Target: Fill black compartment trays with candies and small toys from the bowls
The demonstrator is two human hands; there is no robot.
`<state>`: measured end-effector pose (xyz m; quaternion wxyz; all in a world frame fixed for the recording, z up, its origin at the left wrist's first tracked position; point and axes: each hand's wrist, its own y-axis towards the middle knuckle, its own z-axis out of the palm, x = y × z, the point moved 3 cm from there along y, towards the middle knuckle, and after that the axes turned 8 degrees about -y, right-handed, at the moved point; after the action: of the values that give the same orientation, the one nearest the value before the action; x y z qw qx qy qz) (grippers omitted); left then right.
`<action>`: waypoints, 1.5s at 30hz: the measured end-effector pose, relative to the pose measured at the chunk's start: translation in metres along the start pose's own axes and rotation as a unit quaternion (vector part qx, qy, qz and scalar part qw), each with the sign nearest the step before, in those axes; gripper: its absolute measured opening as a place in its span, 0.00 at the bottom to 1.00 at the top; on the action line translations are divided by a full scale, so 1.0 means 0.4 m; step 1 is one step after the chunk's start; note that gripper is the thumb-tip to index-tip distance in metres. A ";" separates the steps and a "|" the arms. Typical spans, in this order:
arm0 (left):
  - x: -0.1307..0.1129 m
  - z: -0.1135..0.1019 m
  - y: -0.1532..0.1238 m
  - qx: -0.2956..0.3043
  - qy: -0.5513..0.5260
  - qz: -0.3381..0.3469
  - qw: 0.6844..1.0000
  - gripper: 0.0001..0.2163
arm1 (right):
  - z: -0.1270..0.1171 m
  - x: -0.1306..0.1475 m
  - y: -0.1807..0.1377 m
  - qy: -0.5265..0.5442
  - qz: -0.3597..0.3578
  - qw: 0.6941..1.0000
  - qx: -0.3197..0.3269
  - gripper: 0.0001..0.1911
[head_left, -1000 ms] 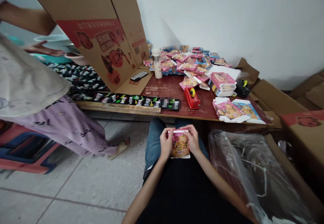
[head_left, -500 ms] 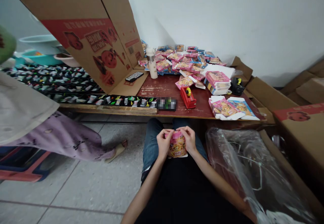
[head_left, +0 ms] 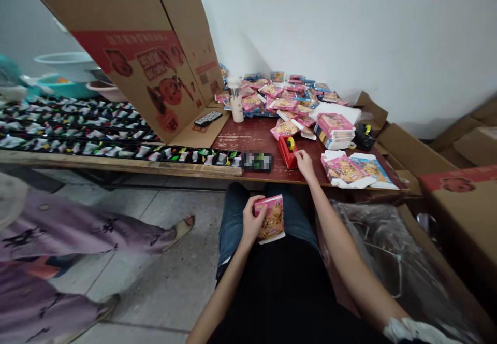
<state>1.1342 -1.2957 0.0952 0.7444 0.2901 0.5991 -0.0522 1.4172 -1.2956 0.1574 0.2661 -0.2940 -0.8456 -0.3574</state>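
Note:
In my left hand point(head_left: 253, 219) I hold a small pink printed box point(head_left: 273, 219) above my lap. My thumb lies across its front, and a white flap shows at its lower end. My right hand point(head_left: 305, 165) reaches to the table, its fingertips pinched together at the near right side of a red tape dispenser point(head_left: 287, 152). They are at the tape's free end, though the strip itself is too small to see clearly. A yellow tape roll point(head_left: 290, 143) sits in the dispenser.
Flattened pink and blue boxes point(head_left: 347, 170) lie right of the dispenser, below a box stack point(head_left: 336, 129). Behind are a heap of boxes point(head_left: 279, 95) and a bottle point(head_left: 235, 100). Black trays of packets point(head_left: 186, 155) line the left. A person's purple trousers point(head_left: 97, 225) show at left.
My right hand has let go of the pink box and moved up and forward to the tape dispenser. My left hand keeps the box, now tilted. The person at left has stepped.

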 end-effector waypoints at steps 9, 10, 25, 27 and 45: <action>0.004 -0.011 0.005 0.011 0.014 0.019 1.000 0.06 | -0.018 0.041 -0.010 -0.028 0.022 0.999 -0.022 0.14; 0.005 -0.013 0.006 0.005 0.005 0.010 1.000 0.06 | -0.033 0.060 -0.023 -0.027 0.011 0.998 -0.052 0.14; 0.005 -0.013 0.002 -0.030 -0.047 -0.036 0.998 0.10 | 0.001 0.097 -0.372 0.286 -0.056 0.918 0.269 0.13; 0.008 -0.014 0.003 -0.041 -0.051 -0.043 0.997 0.10 | -0.004 0.106 -0.369 0.262 -0.104 0.922 0.265 0.09; -0.034 -0.003 0.000 0.070 0.123 0.030 0.989 0.08 | -0.017 -0.011 0.018 0.031 0.057 0.998 0.020 0.16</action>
<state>1.1293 -1.2987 0.1074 0.6439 0.3639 0.6721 -0.0353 1.4267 -1.2979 0.1619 0.3183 -0.3245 -0.8260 -0.3335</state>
